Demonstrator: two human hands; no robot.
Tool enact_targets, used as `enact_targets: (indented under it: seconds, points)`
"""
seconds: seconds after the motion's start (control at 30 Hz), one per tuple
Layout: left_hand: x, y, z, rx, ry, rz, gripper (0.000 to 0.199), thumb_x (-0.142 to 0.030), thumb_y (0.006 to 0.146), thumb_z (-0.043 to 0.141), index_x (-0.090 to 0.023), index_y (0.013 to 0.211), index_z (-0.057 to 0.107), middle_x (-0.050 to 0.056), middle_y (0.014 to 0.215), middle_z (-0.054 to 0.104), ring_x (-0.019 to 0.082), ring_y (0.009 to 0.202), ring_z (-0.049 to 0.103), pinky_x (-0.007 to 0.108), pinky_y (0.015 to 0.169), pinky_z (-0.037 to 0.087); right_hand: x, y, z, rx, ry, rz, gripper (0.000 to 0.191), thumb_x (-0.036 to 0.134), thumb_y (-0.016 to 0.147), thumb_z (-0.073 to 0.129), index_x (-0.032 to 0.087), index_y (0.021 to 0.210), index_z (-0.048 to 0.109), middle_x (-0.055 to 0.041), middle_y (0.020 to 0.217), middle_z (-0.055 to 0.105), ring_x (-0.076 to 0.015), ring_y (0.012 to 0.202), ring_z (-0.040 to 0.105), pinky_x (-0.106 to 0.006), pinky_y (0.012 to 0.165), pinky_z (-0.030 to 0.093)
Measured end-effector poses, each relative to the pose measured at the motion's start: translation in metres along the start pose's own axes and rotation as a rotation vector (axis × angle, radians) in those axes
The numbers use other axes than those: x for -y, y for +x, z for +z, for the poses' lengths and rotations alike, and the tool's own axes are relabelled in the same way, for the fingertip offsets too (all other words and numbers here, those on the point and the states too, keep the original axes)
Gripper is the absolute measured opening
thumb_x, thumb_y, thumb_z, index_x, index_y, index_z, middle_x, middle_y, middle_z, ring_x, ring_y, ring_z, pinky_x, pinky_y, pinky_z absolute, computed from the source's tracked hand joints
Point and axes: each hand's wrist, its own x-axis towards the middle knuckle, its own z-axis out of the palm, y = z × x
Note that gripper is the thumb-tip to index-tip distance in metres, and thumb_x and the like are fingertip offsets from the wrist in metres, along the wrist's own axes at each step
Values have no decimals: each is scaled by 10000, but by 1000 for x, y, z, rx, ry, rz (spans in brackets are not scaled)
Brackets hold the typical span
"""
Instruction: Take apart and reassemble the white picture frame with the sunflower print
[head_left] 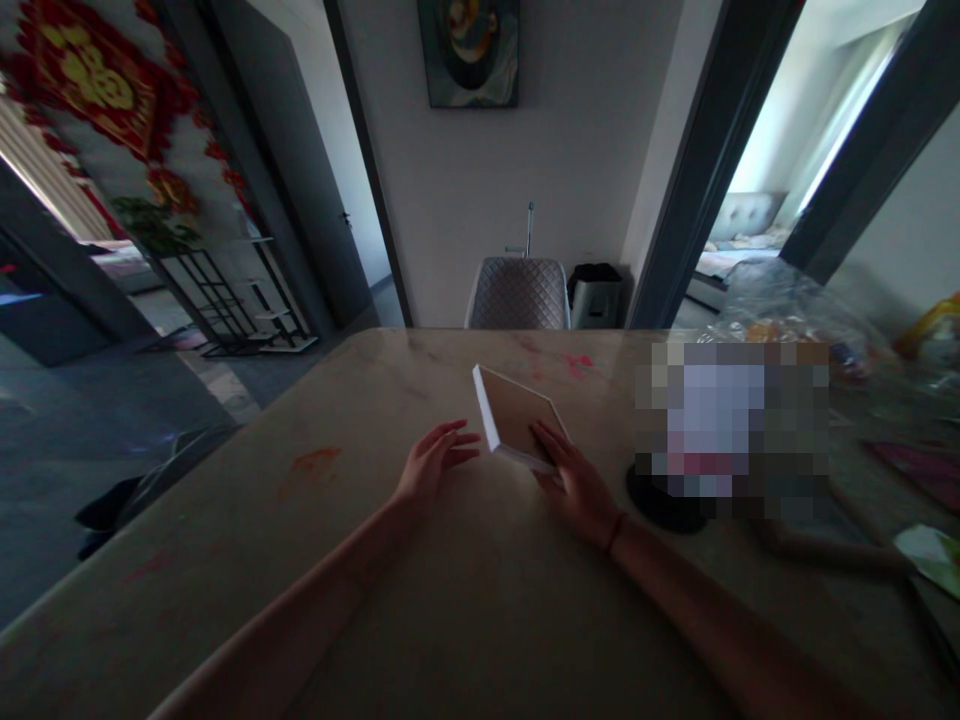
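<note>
A shallow rectangular box or frame (514, 408) with white edges and a brown inner face is tilted above the table (300, 560). My right hand (574, 480) grips its near right corner, fingers on the brown face and thumb underneath. To the left of it, my left hand (437, 460) is apart from the box, its fingers spread and holding nothing. A dark band circles my right wrist.
On the right of the table are a round black base (667, 500), a blurred-out patch, clear plastic bags (795, 310) and a dark tray-like object (840, 540). A quilted chair (520, 292) stands beyond the far edge, beside a bin (596, 295).
</note>
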Motion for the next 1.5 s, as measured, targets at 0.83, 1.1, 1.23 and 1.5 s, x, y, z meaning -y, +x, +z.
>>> enact_targets:
  seconds: [0.83,1.1,1.23,1.5]
  points:
    - [8,-16,13,313,1076,468,539,-475,770,544,-256,1255,458,67,1214,568,230,1104,514,406,1008,299,4,3,1,-132,480,369,509,443,692,600,159,1105,513,-105,978,652,-238,892,622,-371,742,523]
    - [15,-12,9,302,1207,392,491,-486,818,462,-273,1260,465,86,1319,473,259,1255,363,464,1036,244,17,5,-4,-229,601,364,534,538,663,591,172,1039,491,-112,986,649,-230,905,614,-361,787,498]
    - [16,-10,8,244,1188,368,434,-461,836,440,-281,1226,500,74,1289,508,258,1247,376,456,1035,245,17,4,-11,-254,524,443,428,587,686,532,173,788,561,-55,758,647,-214,765,607,-339,711,487]
    - [12,-11,9,312,1183,340,492,-493,841,406,-248,1263,470,98,1321,471,261,1274,331,468,1052,195,18,1,-8,-219,408,450,429,580,728,492,158,742,568,-56,706,623,-210,710,592,-342,699,478]
